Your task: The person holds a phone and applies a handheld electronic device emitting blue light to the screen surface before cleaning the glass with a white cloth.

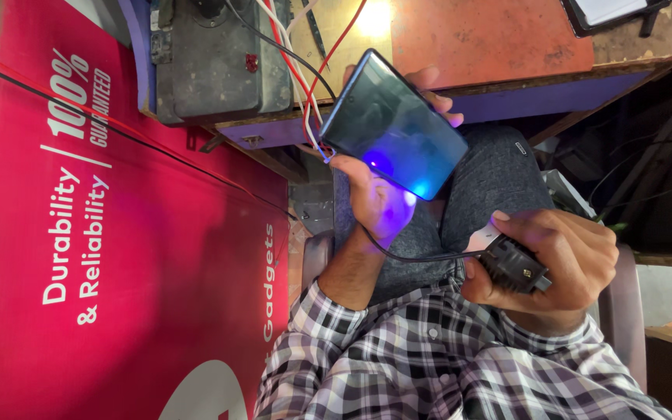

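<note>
1. Left hand (375,198): I see only the palm and a few fingertips; the dark phone (392,124) covers the rest.
2. Phone: its back is turned away from me.
3. Right hand (558,264): the small black device (513,268) sits mostly buried under the curled fingers, so I cannot tell its shape.
4. Black cable (414,257): its end disappears under the left hand.
5. Grey box (211,58), upper middle: top cut off by the frame edge.
6. Red and white wires (297,70): both ends out of sight.
7. Dark area at right: too dim to identify anything.
</note>
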